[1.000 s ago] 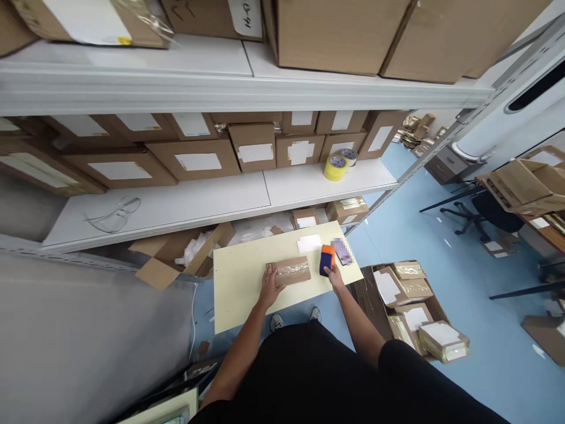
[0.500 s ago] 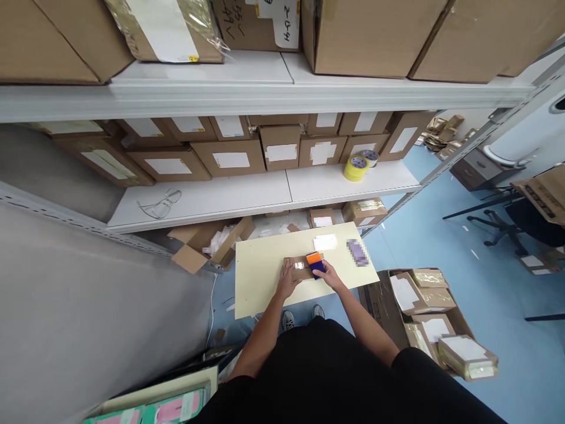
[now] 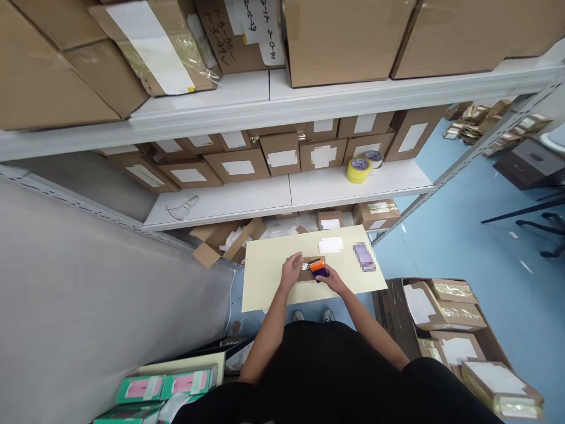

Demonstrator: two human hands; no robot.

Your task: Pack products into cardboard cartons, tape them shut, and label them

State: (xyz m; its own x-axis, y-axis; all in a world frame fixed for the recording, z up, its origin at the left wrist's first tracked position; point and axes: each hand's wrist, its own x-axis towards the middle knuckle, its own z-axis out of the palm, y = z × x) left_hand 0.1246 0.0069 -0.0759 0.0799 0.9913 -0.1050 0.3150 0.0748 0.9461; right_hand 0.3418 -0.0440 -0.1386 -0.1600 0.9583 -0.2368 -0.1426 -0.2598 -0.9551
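Observation:
A small cardboard box (image 3: 305,275) with a shiny strip on top lies on the cream tabletop (image 3: 265,288). My left hand (image 3: 291,271) is at the box's left end, fingers stretched out; whether it presses on the cardboard I cannot tell. In my right hand (image 3: 332,279) is an orange and dark blue tape dispenser (image 3: 318,268), held over the right part of the box and covering some of it. Beyond the box lie white labels (image 3: 331,245). A purple, pixelated item (image 3: 364,257) rests to the right.
Shelves (image 3: 247,197) in front carry cartons, yellow tape rolls (image 3: 358,169) and glasses (image 3: 183,207). An open carton (image 3: 207,254) stands left of the table. A large carton (image 3: 397,294) of packed boxes is at the right, green and pink packages (image 3: 180,384) at lower left.
My left hand has lifted from lying flat on the box and turned on its side. The tape dispenser has tilted in my right hand. The view has shifted and turned slightly.

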